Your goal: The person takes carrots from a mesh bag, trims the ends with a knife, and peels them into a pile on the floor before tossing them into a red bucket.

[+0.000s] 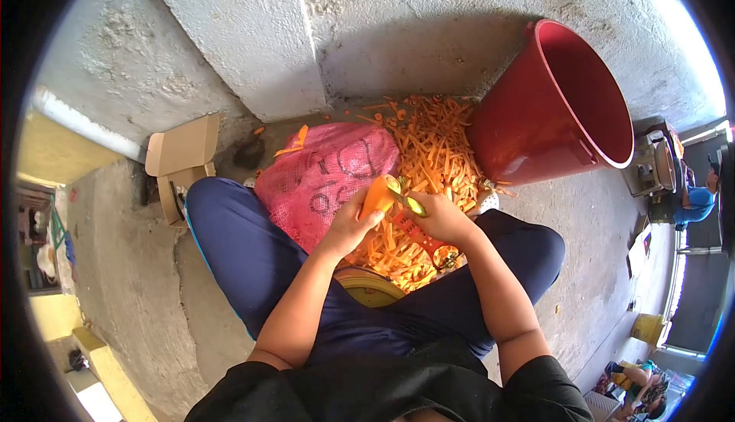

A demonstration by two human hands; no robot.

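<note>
My left hand (351,224) is wrapped around a thick orange carrot (378,197), held up above my lap. In my right hand (445,220) is a peeler (414,206) with a green-and-yellow handle. Its blade end lies against the carrot's upper side, though the fine detail is too small to make out. Beneath and beyond both hands spreads a heap of orange carrot peels (432,143). A pink mesh sack (329,166) with dark markings lies just past my left hand. Its contents are hidden.
A large red bucket (513,116) leans at the right beside the peels. An open cardboard box (182,150) stands left by the wall. A yellow round rim (371,290) shows between my legs. Far right are a person in blue (698,204) and another person (643,387).
</note>
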